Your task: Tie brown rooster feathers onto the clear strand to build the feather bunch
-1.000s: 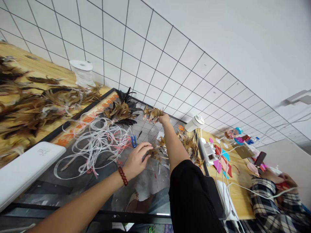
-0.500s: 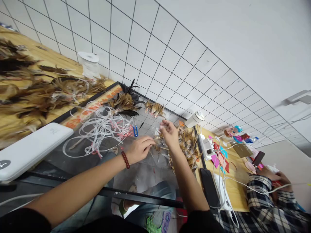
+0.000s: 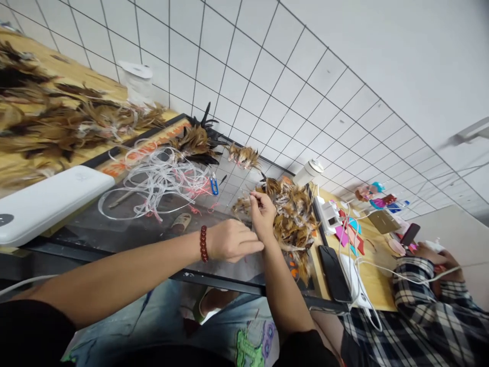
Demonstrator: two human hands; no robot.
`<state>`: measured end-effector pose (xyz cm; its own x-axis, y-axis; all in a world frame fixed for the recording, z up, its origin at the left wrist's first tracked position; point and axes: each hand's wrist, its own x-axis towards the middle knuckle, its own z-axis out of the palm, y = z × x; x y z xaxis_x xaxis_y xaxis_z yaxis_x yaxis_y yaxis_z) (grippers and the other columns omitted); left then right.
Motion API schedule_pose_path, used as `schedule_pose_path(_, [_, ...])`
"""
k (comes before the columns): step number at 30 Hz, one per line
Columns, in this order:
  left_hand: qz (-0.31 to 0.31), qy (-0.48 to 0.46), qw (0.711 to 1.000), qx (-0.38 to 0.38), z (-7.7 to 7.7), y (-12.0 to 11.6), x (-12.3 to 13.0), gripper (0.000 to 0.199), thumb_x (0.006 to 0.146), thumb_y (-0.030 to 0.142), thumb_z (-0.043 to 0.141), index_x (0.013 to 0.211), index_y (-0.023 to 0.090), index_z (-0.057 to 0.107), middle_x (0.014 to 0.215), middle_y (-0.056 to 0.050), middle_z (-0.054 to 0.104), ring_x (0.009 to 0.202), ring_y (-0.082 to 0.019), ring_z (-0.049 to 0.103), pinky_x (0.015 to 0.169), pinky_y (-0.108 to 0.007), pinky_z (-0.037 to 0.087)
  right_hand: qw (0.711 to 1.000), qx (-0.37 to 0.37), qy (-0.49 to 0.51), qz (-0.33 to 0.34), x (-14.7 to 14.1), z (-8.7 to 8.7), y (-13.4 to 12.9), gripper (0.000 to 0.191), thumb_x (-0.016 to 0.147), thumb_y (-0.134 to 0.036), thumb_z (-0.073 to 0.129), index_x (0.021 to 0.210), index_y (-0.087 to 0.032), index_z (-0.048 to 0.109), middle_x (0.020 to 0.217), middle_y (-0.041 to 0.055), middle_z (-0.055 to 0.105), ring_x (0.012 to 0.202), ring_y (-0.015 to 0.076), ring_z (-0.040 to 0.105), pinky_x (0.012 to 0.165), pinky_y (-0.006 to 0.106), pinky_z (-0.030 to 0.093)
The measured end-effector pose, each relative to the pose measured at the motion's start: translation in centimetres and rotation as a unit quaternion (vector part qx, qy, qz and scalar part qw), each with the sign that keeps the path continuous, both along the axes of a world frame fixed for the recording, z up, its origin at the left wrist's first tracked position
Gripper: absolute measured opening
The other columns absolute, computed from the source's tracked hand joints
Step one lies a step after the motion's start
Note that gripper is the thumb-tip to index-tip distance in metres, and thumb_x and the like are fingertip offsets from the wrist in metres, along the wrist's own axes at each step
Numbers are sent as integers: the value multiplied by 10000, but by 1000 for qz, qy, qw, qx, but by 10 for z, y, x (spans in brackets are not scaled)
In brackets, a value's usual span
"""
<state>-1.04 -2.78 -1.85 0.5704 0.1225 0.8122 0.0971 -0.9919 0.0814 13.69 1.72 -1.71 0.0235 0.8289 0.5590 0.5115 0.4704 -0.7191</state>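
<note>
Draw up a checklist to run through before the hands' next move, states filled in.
1. Right hand has a secure grip: cannot tell; anything between its fingertips is too small to see.
2. Left hand clearly apart from the right wrist: not ok; they meet in this view, though contact is unclear.
3. Feather pile near the right hand: ok, right beside it.
4. Blue snips uncovered: ok.
5. White cord untangled: not ok, heaped in loops.

At the wrist of the left hand, a bracelet of round, glossy red-brown beads is worn. The forearms are left bare by black sleeves – at the frame's lower edge, faded blue jeans are decorated with bright green and purple patches.
</note>
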Motion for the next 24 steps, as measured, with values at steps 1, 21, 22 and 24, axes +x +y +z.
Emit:
schedule_pose_path(1, [-16, 12, 1000, 13, 0, -4, 2, 272, 815, 163, 505, 1008, 259, 671, 728, -38, 687, 568, -134, 601, 542, -259, 485, 1000, 13, -19, -11, 4, 1, 1, 228, 897, -331, 528, 951, -190, 699, 922, 60, 698, 865, 169, 624, 832, 308, 478])
schedule_pose_path(21, [215, -437, 753, -442, 2, 84, -44, 203, 744, 299, 625, 897, 166, 615, 606, 25, 611, 395, -69, 462, 405, -193, 374, 841, -95, -531, 33, -62, 19, 86, 518, 898, -105, 386, 1351, -327, 504, 1167, 60, 615, 949, 207, 618, 754, 301, 453])
schedule_pose_path(22, [214, -457, 736, -452, 2, 88, -47, 204, 732, 299, 629, 884, 164, 609, 602, 27, 606, 388, -67, 456, 402, -193, 375, 838, -100, -536, 32, -66, 18, 91, 534, 898, -96, 374, 1365, -330, 485, 1173, 62, 608, 946, 205, 615, 752, 301, 452])
schedule_pose_path(24, [213, -481, 712, -466, 0, 92, -50, 203, 707, 292, 636, 857, 160, 603, 590, 30, 597, 387, -64, 454, 409, -190, 382, 829, -111, -547, 29, -70, 16, 98, 480, 914, -112, 359, 1316, -314, 525, 1166, 65, 599, 937, 203, 606, 746, 301, 448])
